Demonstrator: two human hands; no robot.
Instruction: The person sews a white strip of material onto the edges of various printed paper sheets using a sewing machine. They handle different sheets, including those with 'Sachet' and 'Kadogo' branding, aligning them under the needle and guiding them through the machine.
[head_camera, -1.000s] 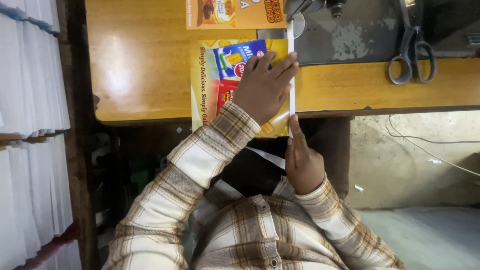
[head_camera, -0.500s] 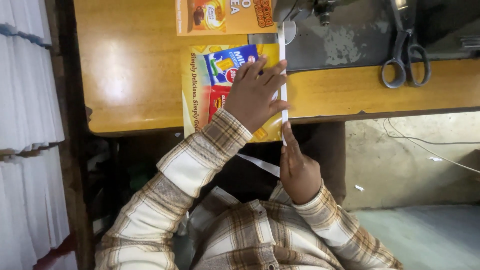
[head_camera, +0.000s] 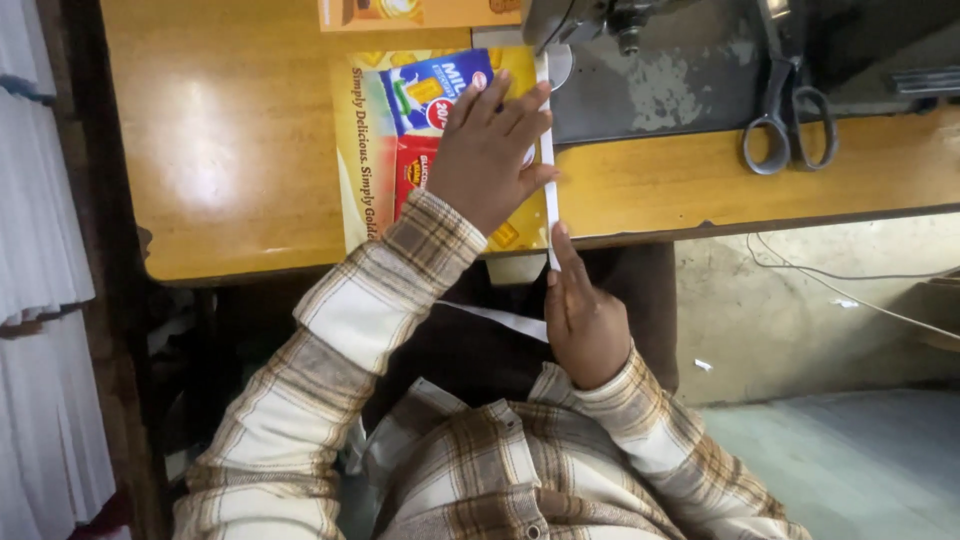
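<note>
Yellow printed sheet (head_camera: 370, 150) lies flat on the wooden table (head_camera: 230, 150), its far edge just by the sewing machine (head_camera: 640, 60). Your left hand (head_camera: 485, 150) presses on it, fingers spread, no grip closed. Your right hand (head_camera: 585, 315) pinches the white strip (head_camera: 547, 160) along the sheet's edge at the table's rim. Scissors (head_camera: 785, 120) rest well apart.

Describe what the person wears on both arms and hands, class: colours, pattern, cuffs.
Both arms wear long sleeves of a cream and brown checked shirt. The left sleeve ends in a narrower-checked cuff at the wrist; the right sleeve has the same cuff. The left hand and right hand are bare: no gloves or rings show.
</note>
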